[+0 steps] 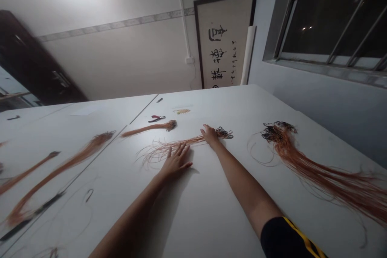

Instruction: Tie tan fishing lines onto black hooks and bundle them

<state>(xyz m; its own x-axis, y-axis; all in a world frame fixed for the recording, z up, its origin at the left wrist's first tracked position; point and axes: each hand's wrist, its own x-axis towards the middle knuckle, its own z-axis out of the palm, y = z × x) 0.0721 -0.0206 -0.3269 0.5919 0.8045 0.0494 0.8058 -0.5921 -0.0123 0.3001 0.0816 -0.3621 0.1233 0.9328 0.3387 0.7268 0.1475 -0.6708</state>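
Observation:
A loose bundle of orange-brown strands (195, 140) lies across the white table, with dark hooks (224, 132) clustered at its right end and its left end fanned out. Over the strands' left part, my left hand (176, 160) rests with its fingers spread. My right hand (210, 135) is on the bundle close beside the hooks, its fingers curled around the strands and its thumb toward the left. A tighter bundle (148, 129) with a dark hooked end lies just beyond, to the left.
A large bundle (299, 161) with dark hooks covers the table's right side. More bundles (81, 156) lie at the left, near a single hook (89, 195). Pliers (157, 119) and a yellowish patch (182, 111) are farther back on the table (223, 209).

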